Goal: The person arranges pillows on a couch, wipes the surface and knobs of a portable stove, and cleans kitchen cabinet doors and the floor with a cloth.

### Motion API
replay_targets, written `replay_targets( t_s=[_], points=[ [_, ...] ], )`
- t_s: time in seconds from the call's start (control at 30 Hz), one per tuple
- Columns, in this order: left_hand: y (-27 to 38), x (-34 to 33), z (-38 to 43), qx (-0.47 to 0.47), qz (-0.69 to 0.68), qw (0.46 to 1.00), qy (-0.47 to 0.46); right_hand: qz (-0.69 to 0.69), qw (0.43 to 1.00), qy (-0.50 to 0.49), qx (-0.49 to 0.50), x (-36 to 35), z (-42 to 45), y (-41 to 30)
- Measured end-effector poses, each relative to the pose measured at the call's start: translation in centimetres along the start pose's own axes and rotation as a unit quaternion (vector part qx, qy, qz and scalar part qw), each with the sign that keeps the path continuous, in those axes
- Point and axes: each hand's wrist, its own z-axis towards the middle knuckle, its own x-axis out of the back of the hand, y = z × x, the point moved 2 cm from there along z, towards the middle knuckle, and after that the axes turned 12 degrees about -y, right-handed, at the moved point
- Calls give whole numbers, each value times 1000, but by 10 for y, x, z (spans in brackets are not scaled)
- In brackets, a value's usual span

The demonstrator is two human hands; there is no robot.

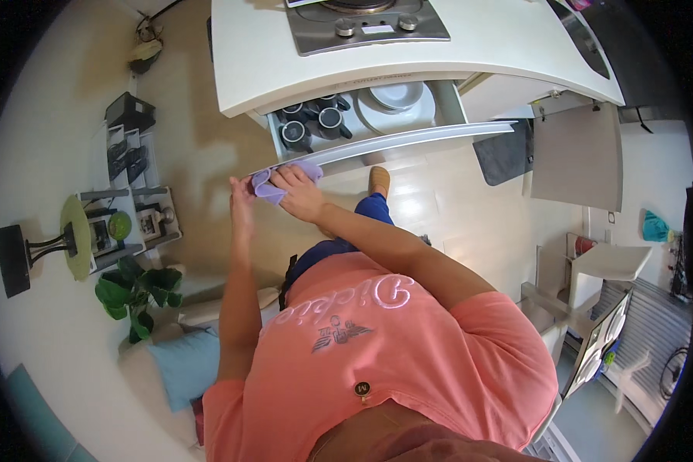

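Note:
My right hand presses a purple cloth against the outer left part of an open drawer's front. The cloth is bunched under its fingers and drapes at the drawer's top edge. At the left end of that front, my left hand has its fingertips up by the corner and the cloth's edge; whether it grips is unclear. Inside the drawer stand several dark mugs. Beside them lie white plates with a stack of smaller white dishes on top.
Above the drawer is a white countertop with a steel hob. A cabinet door hangs open to the right, near a dark mat. A leafy plant and blue cushion are at left.

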Motion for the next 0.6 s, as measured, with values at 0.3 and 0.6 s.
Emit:
replay_targets(
  t_s=[0.3,0.6],
  points=[
    [-6,7,2,4,14,1000,21,-68,988,14,-140,52,-102,119],
    [-9,15,-1,-5,6,1000,20,-232,867,92,-432,190,-241,264]
  ],
)
